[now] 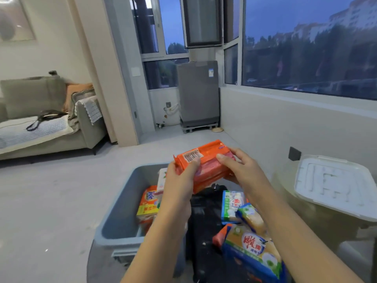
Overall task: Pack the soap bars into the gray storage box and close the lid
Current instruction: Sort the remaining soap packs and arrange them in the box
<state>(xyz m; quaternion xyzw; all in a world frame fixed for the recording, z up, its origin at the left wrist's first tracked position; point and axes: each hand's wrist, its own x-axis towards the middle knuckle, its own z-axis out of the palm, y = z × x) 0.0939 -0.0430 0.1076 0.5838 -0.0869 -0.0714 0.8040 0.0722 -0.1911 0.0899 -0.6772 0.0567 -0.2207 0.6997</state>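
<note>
Both the left hand (181,180) and right hand (242,170) grasp an orange plastic-wrapped soap pack (204,160) above the open gray plastic storage box (122,211), partly filled. Blue-wrapped soap bars (248,248) wait near right; the white lid (334,184) lies off, right.

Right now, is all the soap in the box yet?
Not yet. A few packs already lie in the gray box. Both hands, left hand and right hand, hold an orange soap pack above it. More packs wait outside, and the white lid is off.
</note>
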